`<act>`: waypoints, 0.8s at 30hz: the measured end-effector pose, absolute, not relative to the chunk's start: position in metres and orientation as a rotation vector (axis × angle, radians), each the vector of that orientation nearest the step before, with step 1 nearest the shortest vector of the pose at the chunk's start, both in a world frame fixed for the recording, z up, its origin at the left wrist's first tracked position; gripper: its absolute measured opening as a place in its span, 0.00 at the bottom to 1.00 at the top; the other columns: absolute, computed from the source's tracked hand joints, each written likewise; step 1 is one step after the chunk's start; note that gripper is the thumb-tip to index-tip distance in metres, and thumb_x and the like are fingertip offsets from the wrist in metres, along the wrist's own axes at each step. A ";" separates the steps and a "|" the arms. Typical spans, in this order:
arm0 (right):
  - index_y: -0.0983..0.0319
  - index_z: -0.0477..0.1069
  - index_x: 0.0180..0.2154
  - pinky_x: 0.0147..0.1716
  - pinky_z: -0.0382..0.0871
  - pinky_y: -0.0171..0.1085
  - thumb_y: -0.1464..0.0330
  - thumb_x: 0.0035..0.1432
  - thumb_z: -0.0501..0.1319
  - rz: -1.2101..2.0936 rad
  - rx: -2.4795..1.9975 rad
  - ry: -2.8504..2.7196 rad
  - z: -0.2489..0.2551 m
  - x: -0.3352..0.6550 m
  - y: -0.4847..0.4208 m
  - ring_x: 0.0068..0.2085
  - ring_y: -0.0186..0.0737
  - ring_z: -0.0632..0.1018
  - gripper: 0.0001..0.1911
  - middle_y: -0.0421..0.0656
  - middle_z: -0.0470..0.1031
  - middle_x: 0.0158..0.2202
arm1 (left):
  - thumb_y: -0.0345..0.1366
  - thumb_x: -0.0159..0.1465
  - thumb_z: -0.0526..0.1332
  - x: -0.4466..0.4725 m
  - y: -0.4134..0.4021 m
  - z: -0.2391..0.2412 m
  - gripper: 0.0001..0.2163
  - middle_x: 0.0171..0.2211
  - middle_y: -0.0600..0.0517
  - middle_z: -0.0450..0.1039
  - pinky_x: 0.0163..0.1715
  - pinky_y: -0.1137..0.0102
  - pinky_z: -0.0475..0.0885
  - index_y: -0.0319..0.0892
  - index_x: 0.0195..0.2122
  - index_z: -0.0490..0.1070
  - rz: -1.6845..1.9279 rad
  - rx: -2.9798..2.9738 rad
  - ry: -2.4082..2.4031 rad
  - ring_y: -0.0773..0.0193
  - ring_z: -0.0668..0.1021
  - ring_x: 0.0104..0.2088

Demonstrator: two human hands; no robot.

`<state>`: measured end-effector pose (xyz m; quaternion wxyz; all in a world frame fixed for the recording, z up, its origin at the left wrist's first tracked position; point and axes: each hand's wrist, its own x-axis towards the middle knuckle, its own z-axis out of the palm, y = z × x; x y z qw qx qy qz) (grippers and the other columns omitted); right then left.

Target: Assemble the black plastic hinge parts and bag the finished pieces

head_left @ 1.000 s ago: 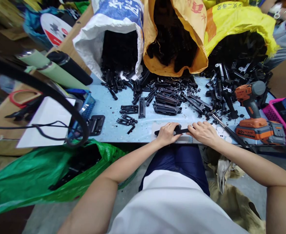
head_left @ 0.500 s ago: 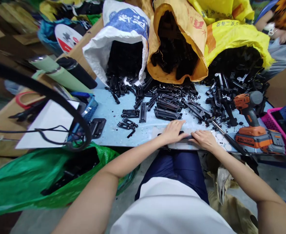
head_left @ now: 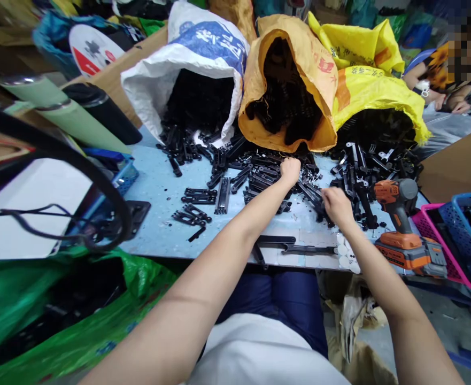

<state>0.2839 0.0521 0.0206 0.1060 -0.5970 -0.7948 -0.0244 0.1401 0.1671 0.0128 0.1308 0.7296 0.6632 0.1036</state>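
Three black bars (head_left: 310,250) lie along the near edge of the surface (head_left: 159,219), closer to the person than both hands and touching neither. Two bars run roughly parallel to the edge; the third slants toward it at their left end. The left hand (head_left: 290,170) is positioned beyond the bars, over the heap of black parts (head_left: 261,174), in front of the orange sack (head_left: 317,61). Its fingers are curled; whether they grasp a part cannot be told. The right hand (head_left: 338,206) is positioned beyond the right end of the bars, beside more loose parts, fingers bent; its grip cannot be told either. White discs (head_left: 345,255) lie just beside the right end of the bars. The drill (head_left: 399,220) stands upright, right of the right hand
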 end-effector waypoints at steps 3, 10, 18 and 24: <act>0.68 0.67 0.46 0.37 0.62 0.41 0.74 0.60 0.49 0.061 -2.105 -2.260 0.030 0.279 0.116 0.43 0.48 0.70 0.14 0.55 0.71 0.43 | 0.21 0.63 0.43 0.137 0.168 0.013 0.16 0.43 0.36 0.70 0.44 0.67 0.68 0.30 0.45 0.67 0.311 2.145 1.933 0.57 0.72 0.47; 0.67 0.69 0.37 0.35 0.62 0.43 0.81 0.51 0.54 0.201 -2.169 -2.175 0.021 0.272 0.158 0.34 0.47 0.72 0.12 0.52 0.71 0.31 | 0.31 0.65 0.49 0.094 0.150 0.016 0.11 0.45 0.41 0.70 0.44 0.69 0.67 0.36 0.47 0.65 0.365 2.168 1.879 0.60 0.74 0.44; 0.64 0.69 0.33 0.38 0.65 0.39 0.71 0.57 0.53 0.072 -1.836 -2.082 0.050 0.267 0.097 0.37 0.41 0.72 0.07 0.49 0.69 0.37 | 0.29 0.63 0.52 0.115 0.164 0.015 0.12 0.47 0.39 0.68 0.45 0.68 0.67 0.33 0.46 0.68 0.301 2.183 1.799 0.57 0.72 0.48; 0.61 0.68 0.27 0.25 0.65 0.33 0.59 0.58 0.55 0.395 -1.438 -2.135 0.029 0.251 0.004 0.24 0.34 0.71 0.13 0.41 0.71 0.24 | 0.21 0.63 0.43 0.123 0.172 0.014 0.16 0.45 0.38 0.69 0.46 0.67 0.66 0.30 0.47 0.66 0.310 2.090 1.845 0.57 0.71 0.49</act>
